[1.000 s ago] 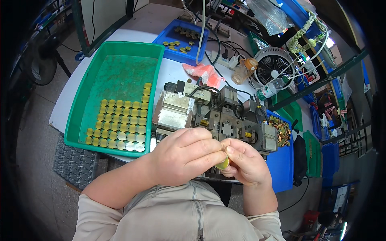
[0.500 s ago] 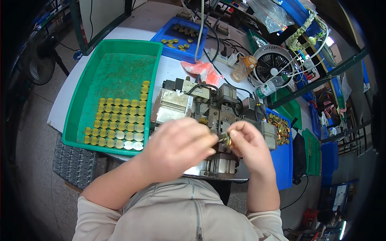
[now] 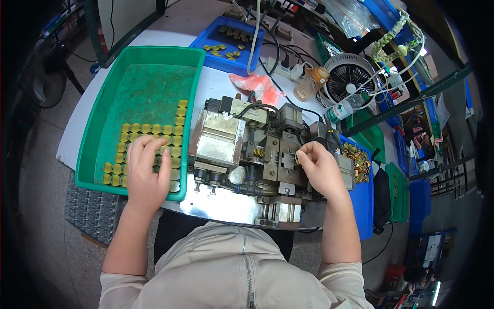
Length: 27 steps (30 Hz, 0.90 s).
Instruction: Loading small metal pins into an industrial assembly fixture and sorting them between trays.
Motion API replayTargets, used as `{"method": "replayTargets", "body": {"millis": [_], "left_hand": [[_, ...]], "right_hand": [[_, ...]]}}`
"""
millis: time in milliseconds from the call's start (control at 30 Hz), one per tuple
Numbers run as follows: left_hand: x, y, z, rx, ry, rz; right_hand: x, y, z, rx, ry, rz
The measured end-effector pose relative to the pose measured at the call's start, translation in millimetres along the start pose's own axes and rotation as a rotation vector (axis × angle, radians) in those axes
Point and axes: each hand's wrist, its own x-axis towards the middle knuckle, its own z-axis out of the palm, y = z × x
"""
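Right hand (image 3: pixel 322 168): fingertips pinched on a small yellow piece (image 3: pixel 297 160), mostly hidden, over the machine (image 3: pixel 271 156). Left hand (image 3: pixel 146 172): palm down, thumb and fingers parted, above yellow discs (image 3: pixel 176 140), rounded, set in rows inside the green tray (image 3: pixel 149 85). Since the earlier frame: left hand moved from machine to tray.

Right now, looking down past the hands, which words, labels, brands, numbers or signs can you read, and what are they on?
None can be read clearly.
Plastic bottle with a green-and-white label: print too small to read.
Metal machine: any markings are too small to make out.
Green tray: no lettering can be made out.
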Motion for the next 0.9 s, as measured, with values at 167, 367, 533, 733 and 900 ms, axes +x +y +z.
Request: {"method": "replayTargets", "body": {"millis": [167,367,533,733,900], "left_hand": [[1,4,0,0.013,-0.009,0.02],[2,6,-1,0.014,-0.034,0.028],[2,5,-2,0.009,-0.048,0.036],[2,5,-2,0.009,-0.058,0.035],[2,5,-2,0.012,-0.067,0.03]], "right_hand": [[-2,-7,2,-0.11,-0.003,-0.006],[-5,-12,6,-0.222,0.024,-0.069],[-3,-10,5,-0.254,0.015,-0.094],[-2,-6,8,-0.22,-0.006,-0.088],[-3,-11,13,-0.225,0.021,-0.108]]}}
